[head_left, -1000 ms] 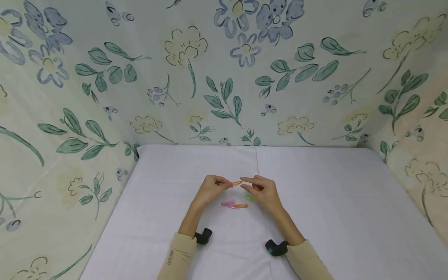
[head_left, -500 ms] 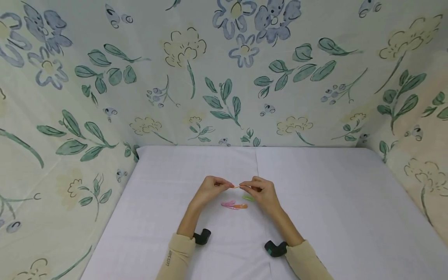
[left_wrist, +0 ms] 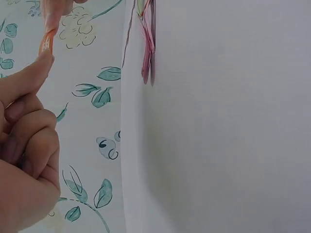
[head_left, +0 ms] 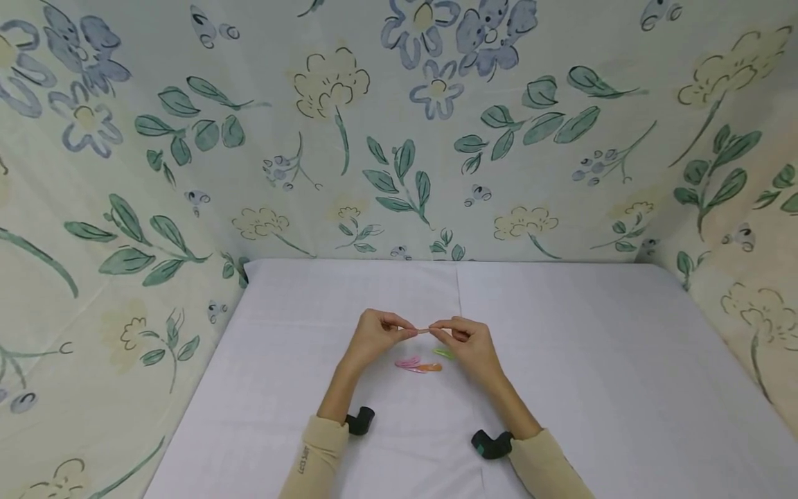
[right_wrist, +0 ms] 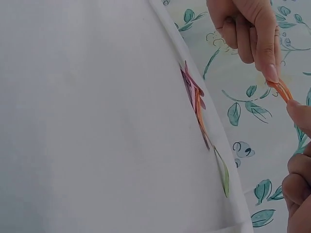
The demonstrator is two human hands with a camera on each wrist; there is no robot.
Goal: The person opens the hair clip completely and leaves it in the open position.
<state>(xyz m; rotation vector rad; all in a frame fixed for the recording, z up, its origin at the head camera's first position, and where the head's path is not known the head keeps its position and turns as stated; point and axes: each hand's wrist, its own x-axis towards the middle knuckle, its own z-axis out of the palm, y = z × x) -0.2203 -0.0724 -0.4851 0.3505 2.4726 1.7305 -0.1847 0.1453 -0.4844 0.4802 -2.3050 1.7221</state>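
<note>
Above the white table, my left hand and right hand pinch opposite ends of an orange hair clip, fingers curled. Just beneath, a pink clip, another orange clip and a green clip lie on the cloth.

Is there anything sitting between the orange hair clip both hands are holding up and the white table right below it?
Nothing visible. The left hand and right hand pinch the thin orange plastic hair clip by its ends above the white cloth-covered table. The pink clip, second orange clip and green clip lie on the cloth nearer the person.
</note>
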